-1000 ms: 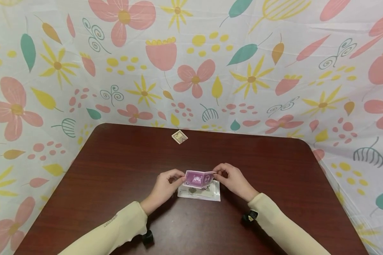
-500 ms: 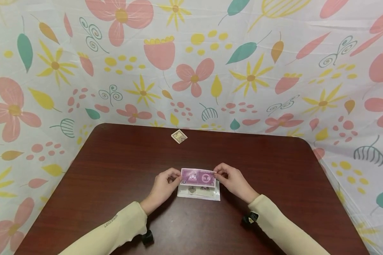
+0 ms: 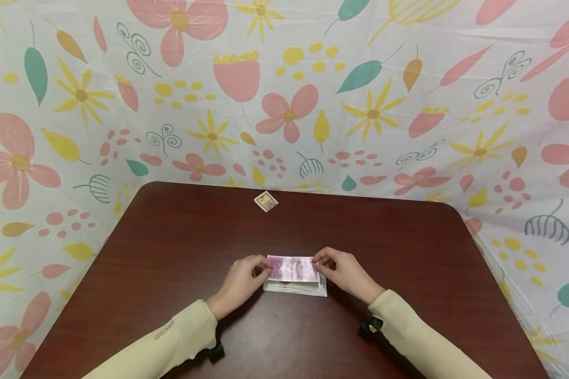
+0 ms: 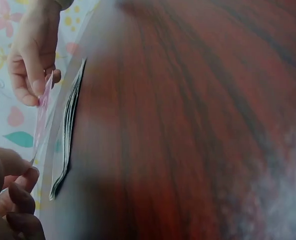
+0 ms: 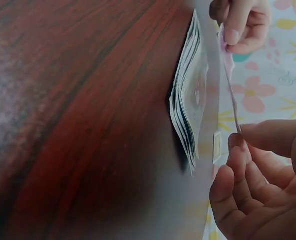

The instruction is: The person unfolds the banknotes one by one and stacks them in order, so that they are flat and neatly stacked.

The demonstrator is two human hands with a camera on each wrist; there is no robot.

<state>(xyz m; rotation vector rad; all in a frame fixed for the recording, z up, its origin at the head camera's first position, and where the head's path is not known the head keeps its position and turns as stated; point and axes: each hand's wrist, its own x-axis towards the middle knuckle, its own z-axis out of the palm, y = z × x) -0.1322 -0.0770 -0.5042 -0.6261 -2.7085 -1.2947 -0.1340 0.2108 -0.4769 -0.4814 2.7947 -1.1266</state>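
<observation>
A purple banknote (image 3: 291,269) is stretched out flat between the two hands, just above a stack of papers. My left hand (image 3: 243,277) pinches its left end between thumb and fingers. At the other end, my right hand (image 3: 342,269) pinches the note the same way. Under it, the stack of notes (image 3: 296,288) lies on the table, its near edge showing while the banknote covers the rest in the head view. Both wrist views show the stack (image 5: 187,95) edge-on as several thin layers, with a gap between it and the raised note.
A small folded note (image 3: 266,201) lies near the table's far edge. The dark brown wooden table (image 3: 194,226) meets a flower-printed cloth (image 3: 289,105) behind and at the sides. Dark devices sit at both wrists.
The purple banknote had a fold standing up in its right part one second ago; it has flattened out. Both hands have since lowered it slightly, and its surface now catches glare.
</observation>
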